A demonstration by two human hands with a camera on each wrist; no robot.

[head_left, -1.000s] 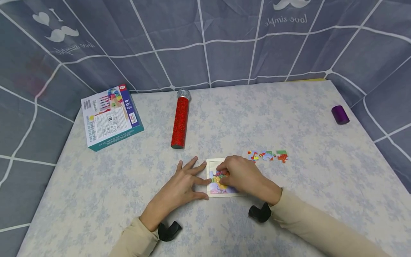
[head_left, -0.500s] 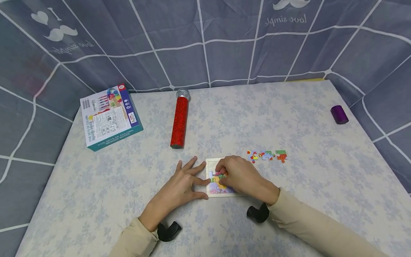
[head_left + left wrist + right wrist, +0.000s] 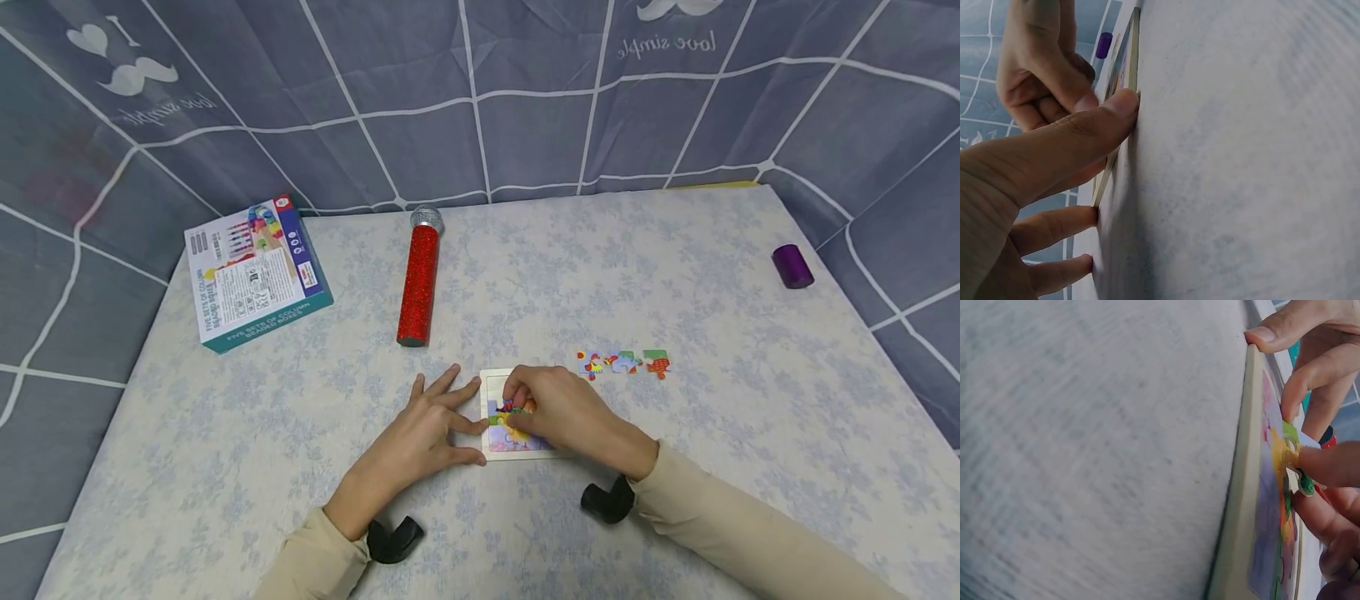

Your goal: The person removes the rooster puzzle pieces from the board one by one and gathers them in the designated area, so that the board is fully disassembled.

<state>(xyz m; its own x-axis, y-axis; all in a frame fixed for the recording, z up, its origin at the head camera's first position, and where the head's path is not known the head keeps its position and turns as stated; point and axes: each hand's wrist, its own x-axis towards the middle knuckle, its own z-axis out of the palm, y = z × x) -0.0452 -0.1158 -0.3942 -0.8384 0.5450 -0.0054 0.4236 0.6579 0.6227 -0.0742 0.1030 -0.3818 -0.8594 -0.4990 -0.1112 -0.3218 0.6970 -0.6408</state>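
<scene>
A small jigsaw puzzle in a pale tray (image 3: 484, 392) lies on the table, its lower part filled with colourful pieces. My left hand (image 3: 429, 427) has its fingers spread, with thumb and fingertips touching the tray's left edge. Over the tray, my right hand (image 3: 566, 408) pinches a puzzle piece (image 3: 1305, 483) between thumb and fingers. In the right wrist view that piece is tilted above the picture, and its green knob shows. The right hand hides much of the tray's right side in the head view. In the left wrist view, the left thumb (image 3: 1119, 106) presses the tray's rim.
Several loose puzzle pieces (image 3: 622, 362) lie in a row right of the tray. A red glitter microphone (image 3: 418, 283) lies behind it. A boxed bead set (image 3: 258, 275) stands back left, and a purple cylinder (image 3: 792, 267) lies far right. A grey curtain (image 3: 420, 150) hangs behind the table.
The piece at my right fingertips has shifted slightly and now looks tilted up from the picture. My left hand and the tray have stayed in place.
</scene>
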